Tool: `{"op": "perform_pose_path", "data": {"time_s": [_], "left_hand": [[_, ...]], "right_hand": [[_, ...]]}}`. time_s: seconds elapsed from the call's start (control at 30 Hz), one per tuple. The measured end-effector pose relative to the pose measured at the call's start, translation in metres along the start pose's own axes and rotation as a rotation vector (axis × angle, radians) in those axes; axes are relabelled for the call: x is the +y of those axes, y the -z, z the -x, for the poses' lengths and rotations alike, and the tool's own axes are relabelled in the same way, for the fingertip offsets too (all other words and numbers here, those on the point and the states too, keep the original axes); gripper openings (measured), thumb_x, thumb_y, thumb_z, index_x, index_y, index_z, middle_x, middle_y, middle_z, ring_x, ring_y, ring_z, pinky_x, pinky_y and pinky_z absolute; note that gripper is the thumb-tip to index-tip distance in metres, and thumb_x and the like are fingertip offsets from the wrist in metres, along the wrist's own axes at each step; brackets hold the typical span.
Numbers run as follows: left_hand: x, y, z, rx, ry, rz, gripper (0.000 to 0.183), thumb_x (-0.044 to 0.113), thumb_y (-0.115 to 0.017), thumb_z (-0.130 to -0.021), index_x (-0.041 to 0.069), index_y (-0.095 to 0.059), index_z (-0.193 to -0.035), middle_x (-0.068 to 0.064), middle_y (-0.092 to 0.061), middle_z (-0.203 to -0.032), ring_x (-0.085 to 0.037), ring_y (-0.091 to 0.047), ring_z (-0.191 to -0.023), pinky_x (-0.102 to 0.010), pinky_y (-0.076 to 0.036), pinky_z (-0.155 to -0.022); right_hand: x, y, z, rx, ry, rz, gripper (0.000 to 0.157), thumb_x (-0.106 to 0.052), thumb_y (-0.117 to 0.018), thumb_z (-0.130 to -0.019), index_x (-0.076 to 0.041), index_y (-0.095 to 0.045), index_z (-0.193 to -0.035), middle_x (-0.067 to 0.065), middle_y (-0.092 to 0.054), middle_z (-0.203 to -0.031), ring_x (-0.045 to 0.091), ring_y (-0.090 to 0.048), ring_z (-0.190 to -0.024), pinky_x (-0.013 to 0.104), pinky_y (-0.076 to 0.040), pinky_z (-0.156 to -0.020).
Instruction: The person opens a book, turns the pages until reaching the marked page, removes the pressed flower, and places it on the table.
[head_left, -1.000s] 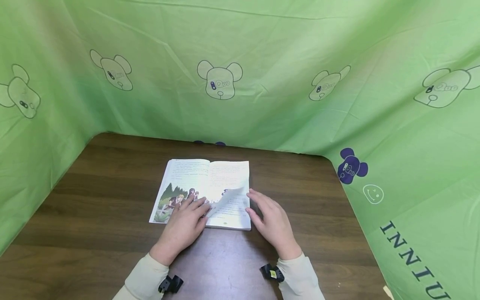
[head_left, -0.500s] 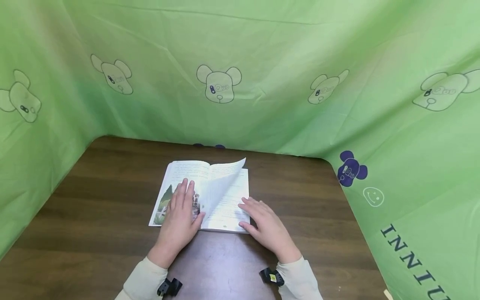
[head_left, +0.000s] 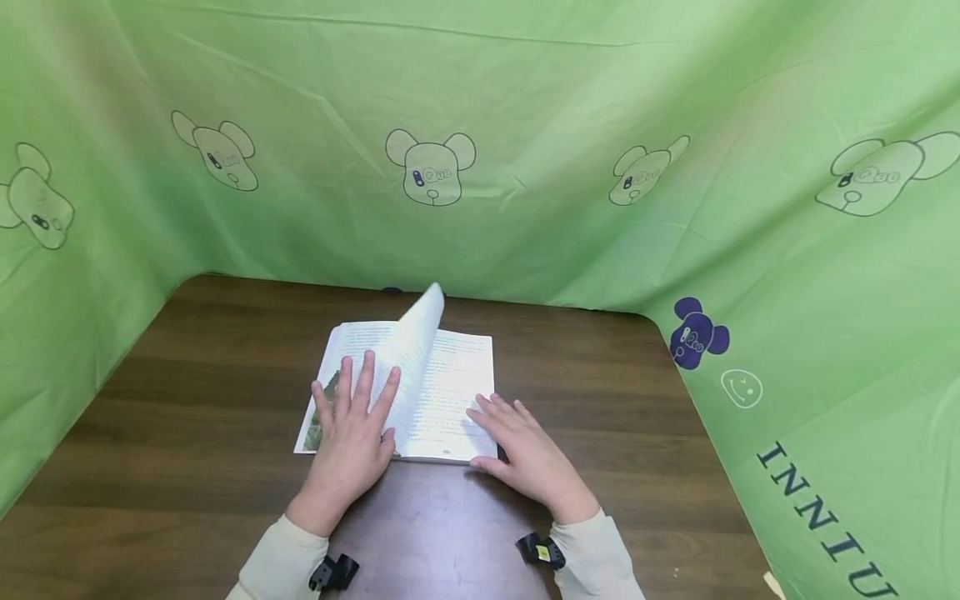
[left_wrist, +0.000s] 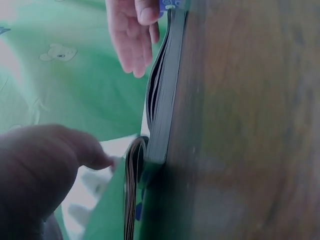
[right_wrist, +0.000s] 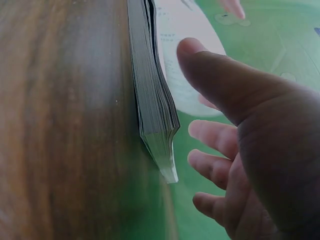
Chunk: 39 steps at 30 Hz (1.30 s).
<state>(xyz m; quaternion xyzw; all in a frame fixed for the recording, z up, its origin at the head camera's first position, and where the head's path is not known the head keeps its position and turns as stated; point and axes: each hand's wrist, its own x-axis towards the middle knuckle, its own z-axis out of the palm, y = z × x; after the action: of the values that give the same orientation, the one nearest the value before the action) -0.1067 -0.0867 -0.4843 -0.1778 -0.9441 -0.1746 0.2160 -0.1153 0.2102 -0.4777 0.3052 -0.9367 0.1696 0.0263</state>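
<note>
An open book [head_left: 461, 375] lies on the table, with a picture on its left page mostly covered. One leaf [head_left: 422, 333] stands up near the spine, its top curling toward the far side. My left hand [head_left: 351, 442] lies over the left page with its fingers spread, the thumb near the foot of the raised leaf. My right hand [head_left: 528, 454] is at the lower right corner of the right page, fingers extended over the page edge. In the right wrist view, the thick page block [right_wrist: 155, 95] shows edge-on beside my right thumb [right_wrist: 220, 75].
The brown wooden table [head_left: 187, 400] extends around the book. A green curtain [head_left: 525, 250] with bear prints hangs along the back and sides. Black wrist cameras [head_left: 542, 551] are strapped at both pale sleeves [head_left: 596, 558].
The leaf has swung from the right side up and leftward past the spine. My left hand has shifted left and spread its fingers. My right hand has moved slightly left and down.
</note>
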Motion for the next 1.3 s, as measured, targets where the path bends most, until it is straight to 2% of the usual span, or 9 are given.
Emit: {"op": "perform_pose_path", "data": {"time_s": [0.23,0.4,0.57,0.7,0.87,1.0,1.13,1.3], "left_hand": [[-0.0039,0.0008,0.0011,-0.143,-0.045,-0.002,0.074,0.013,-0.072,-0.086,0.021,-0.047,-0.155,-0.009,-0.017,-0.172,-0.043,-0.006,-0.157,-0.081,-0.005,-0.112],[-0.0062,0.0,0.0036,-0.241,-0.039,0.026,0.059,0.01,-0.064,-0.09,0.023,-0.058,-0.148,-0.004,-0.025,-0.17,-0.04,-0.012,-0.157,-0.078,-0.005,-0.115],[-0.0087,0.0009,0.0051,-0.309,-0.015,0.049,0.054,0.009,-0.061,-0.092,0.021,-0.061,-0.145,-0.006,-0.039,-0.164,-0.043,-0.026,-0.153,-0.076,-0.016,-0.115],[-0.0102,0.0027,0.0039,-0.34,0.014,0.062,0.052,0.007,-0.059,-0.093,0.019,-0.061,-0.144,-0.007,-0.044,-0.161,-0.043,-0.033,-0.15,-0.077,-0.026,-0.111],[-0.0102,0.006,0.0032,-0.358,0.071,0.074,0.05,0.01,-0.057,-0.094,0.019,-0.062,-0.143,-0.008,-0.045,-0.16,-0.042,-0.035,-0.15,-0.078,-0.028,-0.109],[-0.0097,0.0057,0.0026,-0.353,0.103,0.087,0.042,0.025,-0.059,-0.1,0.019,-0.064,-0.141,-0.009,-0.046,-0.159,-0.043,-0.035,-0.149,-0.078,-0.026,-0.11],[-0.0101,0.0028,0.0027,-0.362,0.113,0.099,0.05,0.043,-0.066,-0.098,0.019,-0.062,-0.143,-0.01,-0.044,-0.16,-0.044,-0.034,-0.15,-0.078,-0.025,-0.11],[-0.0106,-0.0005,0.0022,-0.361,0.122,0.112,0.054,0.044,-0.07,-0.095,0.018,-0.062,-0.143,-0.011,-0.044,-0.16,-0.045,-0.034,-0.149,-0.079,-0.025,-0.109]], "right_hand": [[-0.0015,-0.0007,0.0015,-0.03,-0.022,-0.006,0.074,-0.051,-0.074,-0.091,-0.023,-0.048,-0.155,0.004,-0.037,-0.165,0.027,-0.032,-0.154,0.057,-0.022,-0.124],[-0.0025,-0.0029,0.0027,-0.059,-0.029,-0.015,0.073,-0.049,-0.073,-0.092,-0.021,-0.048,-0.155,0.004,-0.036,-0.165,0.029,-0.032,-0.153,0.059,-0.021,-0.124],[-0.0027,-0.004,0.0024,-0.081,-0.016,-0.029,0.069,-0.049,-0.071,-0.094,-0.021,-0.05,-0.153,0.003,-0.036,-0.165,0.027,-0.032,-0.154,0.06,-0.02,-0.123],[-0.0029,-0.0038,0.0002,-0.076,-0.006,-0.036,0.066,-0.047,-0.072,-0.094,-0.02,-0.053,-0.151,0.004,-0.04,-0.163,0.027,-0.032,-0.153,0.06,-0.02,-0.123],[-0.0035,-0.0052,-0.0013,-0.097,-0.007,-0.02,0.065,-0.049,-0.07,-0.094,-0.018,-0.054,-0.15,0.003,-0.041,-0.163,0.026,-0.031,-0.154,0.06,-0.02,-0.123],[-0.0036,-0.0065,-0.0023,-0.096,-0.013,-0.008,0.065,-0.05,-0.07,-0.094,-0.018,-0.055,-0.149,0.002,-0.041,-0.163,0.025,-0.031,-0.154,0.061,-0.02,-0.123],[-0.0037,-0.0067,-0.0026,-0.086,-0.019,0.001,0.063,-0.047,-0.072,-0.094,-0.018,-0.057,-0.148,0.001,-0.042,-0.162,0.025,-0.033,-0.153,0.062,-0.021,-0.122],[-0.0029,-0.0076,-0.0034,-0.071,-0.008,0.008,0.059,-0.041,-0.072,-0.095,-0.016,-0.058,-0.146,0.004,-0.045,-0.16,0.028,-0.036,-0.152,0.064,-0.022,-0.121]]}}
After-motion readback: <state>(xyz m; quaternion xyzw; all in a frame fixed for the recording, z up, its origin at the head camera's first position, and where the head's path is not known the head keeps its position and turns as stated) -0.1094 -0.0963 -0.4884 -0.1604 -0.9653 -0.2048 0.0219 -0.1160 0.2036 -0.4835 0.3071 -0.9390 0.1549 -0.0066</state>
